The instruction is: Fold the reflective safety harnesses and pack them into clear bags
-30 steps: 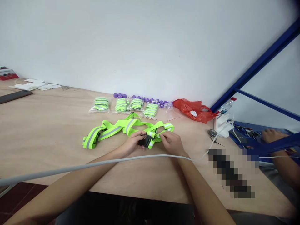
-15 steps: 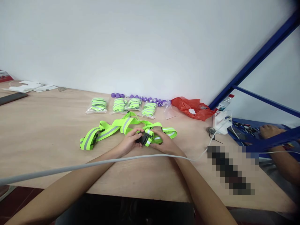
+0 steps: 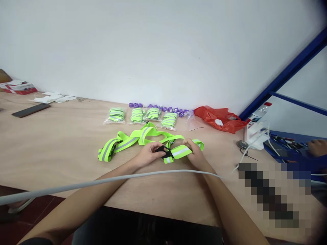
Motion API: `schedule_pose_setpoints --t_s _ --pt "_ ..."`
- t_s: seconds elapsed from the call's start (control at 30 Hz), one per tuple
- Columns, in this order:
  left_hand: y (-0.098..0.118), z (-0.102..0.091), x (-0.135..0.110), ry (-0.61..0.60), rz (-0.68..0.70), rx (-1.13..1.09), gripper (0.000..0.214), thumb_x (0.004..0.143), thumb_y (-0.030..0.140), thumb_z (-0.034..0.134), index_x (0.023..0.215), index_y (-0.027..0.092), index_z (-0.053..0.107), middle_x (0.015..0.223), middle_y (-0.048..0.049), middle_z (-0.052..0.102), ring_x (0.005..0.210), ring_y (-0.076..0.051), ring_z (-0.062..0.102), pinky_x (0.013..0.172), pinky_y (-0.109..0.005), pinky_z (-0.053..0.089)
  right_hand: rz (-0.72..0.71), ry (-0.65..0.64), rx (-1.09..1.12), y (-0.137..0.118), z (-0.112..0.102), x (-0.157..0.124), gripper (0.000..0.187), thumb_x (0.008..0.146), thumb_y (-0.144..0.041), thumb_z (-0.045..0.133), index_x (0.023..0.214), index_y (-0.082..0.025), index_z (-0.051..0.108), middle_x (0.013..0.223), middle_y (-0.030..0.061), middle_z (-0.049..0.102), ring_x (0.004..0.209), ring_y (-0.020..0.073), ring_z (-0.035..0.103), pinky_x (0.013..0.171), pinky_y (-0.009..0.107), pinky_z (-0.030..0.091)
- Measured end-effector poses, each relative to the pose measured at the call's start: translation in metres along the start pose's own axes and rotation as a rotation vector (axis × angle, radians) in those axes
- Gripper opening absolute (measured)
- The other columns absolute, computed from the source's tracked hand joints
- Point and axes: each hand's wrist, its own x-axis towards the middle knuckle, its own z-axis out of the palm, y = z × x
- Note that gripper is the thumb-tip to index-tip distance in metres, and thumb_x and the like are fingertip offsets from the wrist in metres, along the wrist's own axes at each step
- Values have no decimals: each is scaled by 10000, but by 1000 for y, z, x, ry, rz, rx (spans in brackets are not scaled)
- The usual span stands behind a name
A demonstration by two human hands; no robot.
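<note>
A neon-yellow reflective strap harness [image 3: 127,141] with grey stripes lies spread over the wooden table. My left hand [image 3: 148,156] is closed on a black plastic buckle [image 3: 165,153] of this harness. Threaded through the buckle is a strap end [image 3: 181,151] with a light stripe, stretched out to the right. My right hand [image 3: 195,153] pinches that strap a short way from the buckle, its fingers partly hidden. Loops of the harness lie behind both hands.
Behind the harness lie several bagged strap bundles [image 3: 168,119], purple pieces [image 3: 176,110] and a red plastic bag [image 3: 221,119]. A grey cable [image 3: 143,174] crosses above my forearms. A phone [image 3: 30,110] lies left. Another person's hand [image 3: 318,147] is at far right.
My right hand has moved right, away from the buckle, and a longer flat length of strap now shows between my hands. The camera view has turned slightly left.
</note>
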Motion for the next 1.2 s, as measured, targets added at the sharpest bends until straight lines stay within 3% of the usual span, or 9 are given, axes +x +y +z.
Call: schedule_pose_setpoints --t_s 0.13,0.27,0.43,0.6,0.83,1.03,1.1,1.2 --pt "8 -6 -2 91 148 239 224 749 275 840 918 174 733 943 -57 716 920 -215 626 875 -318 474 30 -147 -158 -15 -3 -2 313 761 -328 719 1055 -237 659 1035 36 727 935 257 672 802 350 526" --pt "12 -13 -1 153 269 409 127 813 222 752 934 192 729 989 -70 703 959 -226 612 907 -328 458 23 -184 -251 -18 -1 -2 472 699 -404 821 1121 -221 712 1093 79 746 980 302 689 826 394 543" --pt "11 -17 0 155 340 530 112 876 213 666 970 200 725 1029 -87 723 997 -243 645 936 -351 469 36 -183 -293 -14 5 -4 255 826 -379 706 1013 -213 758 927 50 771 851 270 700 759 372 545" --pt "18 -18 -3 132 393 595 107 895 232 669 974 217 739 1019 -82 733 987 -245 647 948 -361 468 -44 -73 -235 -12 6 -4 353 866 -308 621 1195 -246 732 1085 44 777 951 262 706 860 382 548" --pt "34 -16 -10 100 482 657 129 899 209 660 974 221 763 1031 -95 747 1018 -263 661 962 -377 473 -56 -52 -243 -11 5 -5 214 895 -375 587 886 -217 731 809 13 738 729 215 642 685 314 497" --pt "37 -15 -12 131 513 672 135 916 214 637 980 214 756 1013 -94 752 980 -253 679 921 -369 504 29 -47 -123 -10 1 -5 457 975 -526 458 691 -205 618 653 -8 594 637 169 546 602 281 444" --pt "37 -14 -14 105 545 690 144 933 212 615 990 212 747 1013 -96 751 983 -247 682 920 -365 510 63 -42 -34 -10 0 -4 445 973 -538 453 782 -201 674 718 7 637 679 179 580 621 286 468" --pt "37 -10 -18 -35 579 713 194 957 184 555 1023 205 735 1051 -111 743 1035 -244 676 951 -374 508 120 -103 63 -9 3 -4 380 897 -535 601 1051 -209 721 808 22 696 691 186 614 592 286 479"
